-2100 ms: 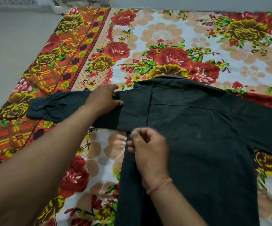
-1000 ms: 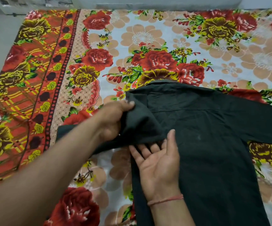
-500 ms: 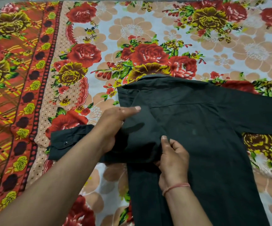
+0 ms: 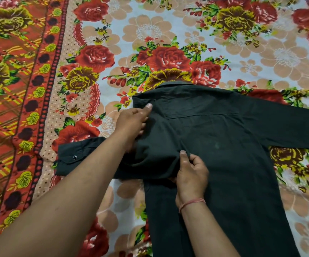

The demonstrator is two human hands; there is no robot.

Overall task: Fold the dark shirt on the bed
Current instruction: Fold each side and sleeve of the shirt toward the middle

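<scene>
A bed covered by a cotton sheet printed with red and yellow roses (image 4: 94, 56) fills the view. On it lies the dark, near-black long-sleeved shirt (image 4: 233, 164), back upward, collar away from the person, spread across the right half of the bed. Its right sleeve (image 4: 289, 125) lies stretched out flat, unfolded. The left side is turned inward over the back, and the left sleeve with its buttoned cuff (image 4: 70, 158) runs out sideways from under the forearm.

The left hand (image 4: 131, 123) lies on the folded shoulder, its grip hidden, so I cannot tell how it stands. The right hand (image 4: 190, 171) pinches the fold's edge between thumb and fingers.

I judge the task early: one side begun, both sleeves, the other side and the lengthwise folds left.

No brand, label or writing can be read.
</scene>
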